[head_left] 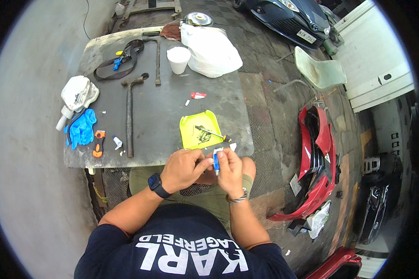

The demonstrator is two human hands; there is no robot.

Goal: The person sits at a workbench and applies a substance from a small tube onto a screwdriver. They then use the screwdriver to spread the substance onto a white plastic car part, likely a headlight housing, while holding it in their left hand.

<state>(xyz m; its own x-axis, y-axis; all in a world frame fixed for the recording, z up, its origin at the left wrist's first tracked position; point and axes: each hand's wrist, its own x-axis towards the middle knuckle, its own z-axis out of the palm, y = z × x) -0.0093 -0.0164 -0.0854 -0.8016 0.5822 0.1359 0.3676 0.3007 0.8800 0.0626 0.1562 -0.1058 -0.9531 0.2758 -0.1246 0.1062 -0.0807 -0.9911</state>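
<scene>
- Lime-yellow plastic tray (186, 130) on the near part of the table (165, 118), with some dark stuff (203, 136) in it, can't make out what. Thin tool with a yellow-and-black handle (226, 138) lies across it, handle end over the edge.
- Right hand (230, 171) is pinched on a small blue tube (216, 162), held just off the table's front edge, near the tray. Left hand (186, 168) is right up beside it with fingers bent, can't tell if it's gripping the tube too.
- White cup (178, 63) stands upright farther back, can't tell if it's got anything in it. Bulging white plastic bag (212, 53) next to it, contents hidden.
- Off-white jug (80, 93) sits at the left edge, blue glove (82, 130) just below.
- Tabletop's dark and scuffed, hammer (129, 114) lying on it, red packet (198, 95) behind the tray.
- Room: grey wall (32, 139) on the left, tiled floor, pale chair (321, 72), red bumper (325, 135) on the ground, dark car (284, 21) up top.
- Writing: big white letters on the dark shirt (191, 228), plus characters on the car's plate (306, 36).
</scene>
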